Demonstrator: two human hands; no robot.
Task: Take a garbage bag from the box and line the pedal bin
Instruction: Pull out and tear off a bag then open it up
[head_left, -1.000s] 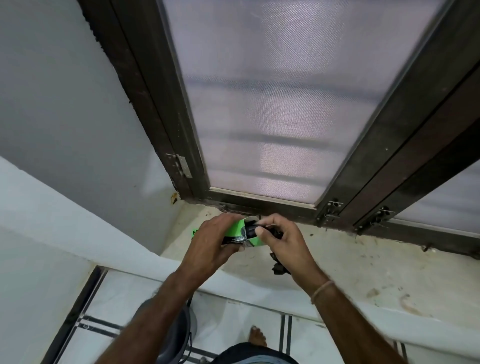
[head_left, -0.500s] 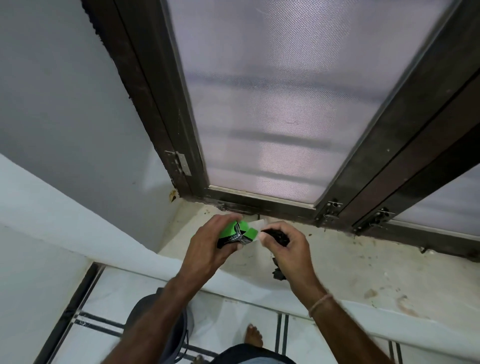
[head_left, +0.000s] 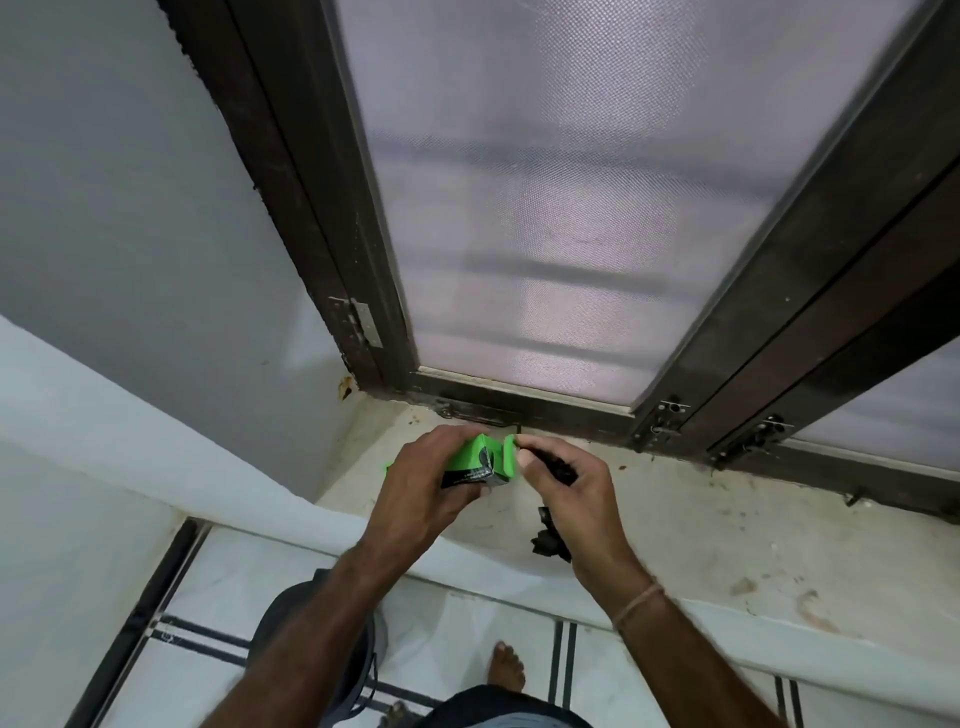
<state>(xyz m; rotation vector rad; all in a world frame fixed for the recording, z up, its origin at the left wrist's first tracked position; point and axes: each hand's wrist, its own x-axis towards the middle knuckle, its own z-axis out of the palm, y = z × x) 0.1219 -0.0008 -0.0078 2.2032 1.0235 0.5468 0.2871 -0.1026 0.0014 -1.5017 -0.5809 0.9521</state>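
My left hand (head_left: 426, 483) grips a small green and black garbage bag box (head_left: 480, 461) over the stone window sill (head_left: 727, 525). The box's end flap stands open toward the right. My right hand (head_left: 566, 488) is closed on a rolled black garbage bag (head_left: 558, 466), just outside the box opening, and its fingertips touch the flap. More black bag material (head_left: 550, 540) hangs below my right palm. The grey pedal bin (head_left: 291, 618) stands on the floor below the sill, partly hidden by my left forearm.
A dark wooden window frame (head_left: 322, 234) with mesh panes rises behind the sill. White wall lies to the left. The tiled floor (head_left: 452, 639) has dark stripe lines, and a bare foot (head_left: 506, 667) stands beside the bin.
The box has tilted so its open end faces me. My right hand has drawn the black bag out of the box and moved slightly right.
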